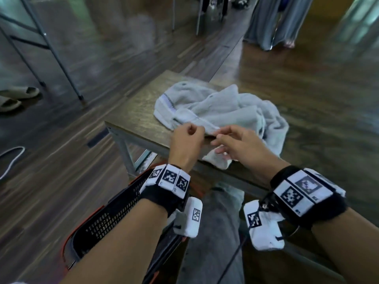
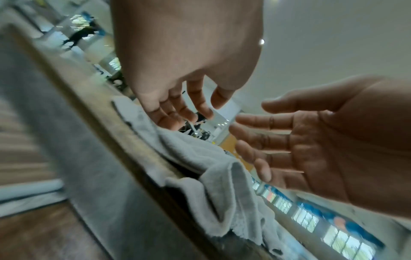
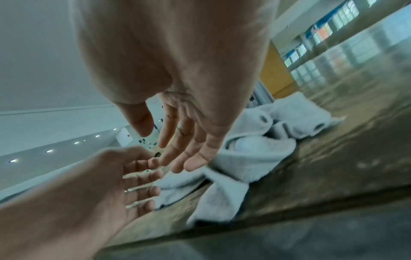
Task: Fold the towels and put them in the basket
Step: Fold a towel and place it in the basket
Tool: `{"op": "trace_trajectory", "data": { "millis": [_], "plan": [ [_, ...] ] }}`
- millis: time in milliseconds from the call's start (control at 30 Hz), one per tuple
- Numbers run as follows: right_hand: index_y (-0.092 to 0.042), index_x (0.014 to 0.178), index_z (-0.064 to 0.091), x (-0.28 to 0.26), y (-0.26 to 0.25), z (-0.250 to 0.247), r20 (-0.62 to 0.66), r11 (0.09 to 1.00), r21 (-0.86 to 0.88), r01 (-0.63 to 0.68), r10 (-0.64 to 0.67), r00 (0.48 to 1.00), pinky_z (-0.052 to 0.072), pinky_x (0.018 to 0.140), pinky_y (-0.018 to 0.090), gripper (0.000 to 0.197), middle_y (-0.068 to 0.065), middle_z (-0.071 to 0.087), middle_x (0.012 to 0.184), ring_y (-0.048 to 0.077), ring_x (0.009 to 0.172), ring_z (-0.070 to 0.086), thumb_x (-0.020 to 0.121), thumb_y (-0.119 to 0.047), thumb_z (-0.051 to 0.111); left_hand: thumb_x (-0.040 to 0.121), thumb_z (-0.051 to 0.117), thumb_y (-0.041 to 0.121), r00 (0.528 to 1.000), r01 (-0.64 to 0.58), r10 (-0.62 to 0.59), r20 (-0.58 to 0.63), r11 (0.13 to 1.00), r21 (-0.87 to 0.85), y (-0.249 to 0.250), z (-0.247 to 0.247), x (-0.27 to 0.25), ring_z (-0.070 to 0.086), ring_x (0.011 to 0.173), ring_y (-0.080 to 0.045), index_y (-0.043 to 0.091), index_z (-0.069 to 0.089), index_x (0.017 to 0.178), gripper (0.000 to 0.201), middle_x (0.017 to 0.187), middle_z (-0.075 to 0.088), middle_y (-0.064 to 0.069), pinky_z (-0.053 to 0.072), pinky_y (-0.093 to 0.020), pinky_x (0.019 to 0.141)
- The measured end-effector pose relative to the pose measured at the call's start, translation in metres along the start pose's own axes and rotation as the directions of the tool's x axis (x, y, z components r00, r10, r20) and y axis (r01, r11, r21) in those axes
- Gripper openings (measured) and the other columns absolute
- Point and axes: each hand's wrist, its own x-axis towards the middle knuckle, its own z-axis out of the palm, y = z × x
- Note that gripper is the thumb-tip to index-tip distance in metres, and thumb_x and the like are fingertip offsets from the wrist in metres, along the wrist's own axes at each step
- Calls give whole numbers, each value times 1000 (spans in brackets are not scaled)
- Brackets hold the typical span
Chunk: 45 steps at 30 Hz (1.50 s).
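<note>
A crumpled pale grey towel heap (image 1: 221, 111) lies on a small wooden table (image 1: 133, 111), with one corner hanging over the near edge. My left hand (image 1: 188, 136) hovers at the heap's near edge, fingers loosely curled, holding nothing. My right hand (image 1: 229, 140) is beside it with fingers stretched out over the hanging corner, also holding nothing. In the left wrist view the left hand (image 2: 182, 112) sits just above the towel (image 2: 200, 158) while the right hand (image 2: 278, 140) shows a bare palm. A black mesh basket (image 1: 102, 218) with an orange rim stands on the floor under my left forearm.
A pair of sandals (image 1: 16, 97) and a white cable (image 1: 12, 158) lie on the wooden floor to the left. Metal frame legs (image 1: 59, 58) stand at the back left, and grey hanging fabric (image 1: 272, 21) at the back right. My grey trouser leg (image 1: 221, 222) is below the table.
</note>
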Motion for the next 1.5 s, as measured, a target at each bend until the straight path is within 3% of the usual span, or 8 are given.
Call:
{"op": "trace_trajectory", "data": {
  "millis": [167,300,500,767,933,1067,1300,1500],
  "plan": [
    [-13,107,65,-3,16,-54,-105,998,-49,-28,23,994,53,71,29,11,8,74,100,17,82,66,100,-17,57,87,60,18,961,-195,111,251,921,337,23,45,17,55,107,-24,12,68,94,12,115,55,-9,43,-36,100],
    [-13,107,64,-5,38,-80,-143,996,-68,-50,40,989,51,74,36,12,5,74,97,18,83,67,100,-20,57,82,57,8,915,-245,0,403,793,558,20,70,29,48,118,-31,17,58,117,37,127,47,-7,43,-40,102],
    [-19,103,65,-3,63,-99,-176,995,-84,-57,41,984,52,69,31,8,1,75,93,19,82,71,98,-24,60,80,55,12,932,-313,20,361,545,778,26,82,37,49,115,-35,5,70,91,20,104,62,-15,50,-46,92],
    [-18,131,47,-4,55,-124,-221,987,-152,41,-74,972,49,57,18,40,3,73,91,13,81,72,96,-27,64,93,60,38,896,-444,352,271,743,501,94,104,42,56,80,-29,16,46,71,34,73,56,-2,46,-41,78],
    [-55,143,15,-16,32,-161,-274,977,-60,203,-211,938,55,79,32,84,2,75,100,12,85,75,86,-41,76,98,57,35,667,-695,603,438,715,73,171,131,15,61,65,-13,5,55,99,30,79,65,-4,49,-25,59],
    [-45,108,57,-34,15,-193,-326,941,-46,335,-331,886,54,59,24,36,-8,75,83,9,72,73,85,-25,76,91,65,44,486,-739,597,638,670,-64,206,165,-15,54,52,-2,11,55,87,35,67,63,5,41,-13,50],
    [-19,98,69,-74,10,-267,-645,914,-9,407,-316,696,62,63,41,26,9,76,91,27,81,76,94,-1,50,66,80,62,503,-795,596,625,603,64,209,203,-23,57,68,3,25,61,94,50,77,65,13,44,-20,59],
    [-17,107,65,-98,30,-316,-802,765,193,615,-238,548,60,75,31,17,6,76,100,21,96,74,93,-16,55,79,77,48,577,-625,367,730,774,105,162,240,-42,64,77,-16,22,65,108,40,89,69,3,55,-34,72]
  ]
}}
